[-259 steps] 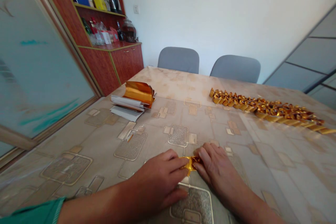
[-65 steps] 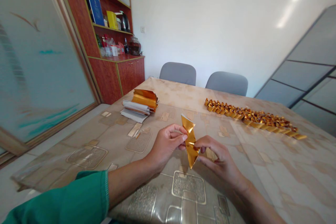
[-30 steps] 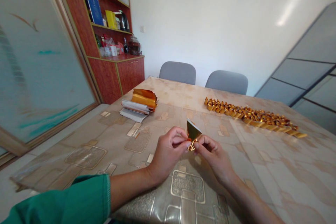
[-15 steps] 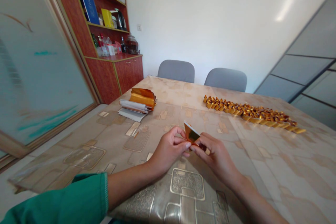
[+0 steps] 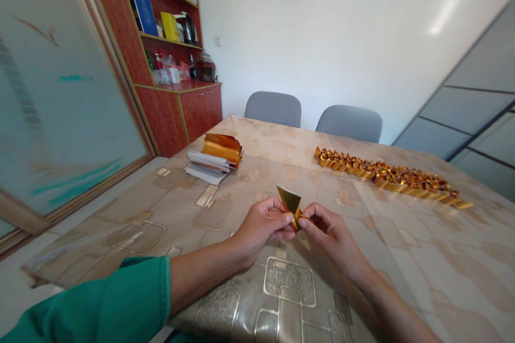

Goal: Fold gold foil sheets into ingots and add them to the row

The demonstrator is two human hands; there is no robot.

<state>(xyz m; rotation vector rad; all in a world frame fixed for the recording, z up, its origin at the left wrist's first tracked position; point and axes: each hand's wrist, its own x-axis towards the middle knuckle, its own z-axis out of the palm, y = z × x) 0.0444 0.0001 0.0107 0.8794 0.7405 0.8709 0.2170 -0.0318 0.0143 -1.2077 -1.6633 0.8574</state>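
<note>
In the head view, I'm watching two hands meeting over the tabletop. The left hand is pinching a folded piece of gold foil paper low on its left side, thumb against fingers. The right hand is pinching its lower right, just beside the left fingertips. Between them the foil is narrowing, while a flat, pointed flap is standing up above the fingers; what the fingertips are covering, I can't tell.

Beyond the left fingers and further left, a stack of gold-faced sheets is lying curled. Beyond the right fingers, well apart, rows of folded gold pieces are stretching away rightward.

I'm judging the foil to be very light, slick, crisp along its creases and easily crushed or torn, so the narrow gathered middle is offering the safest hold.
</note>
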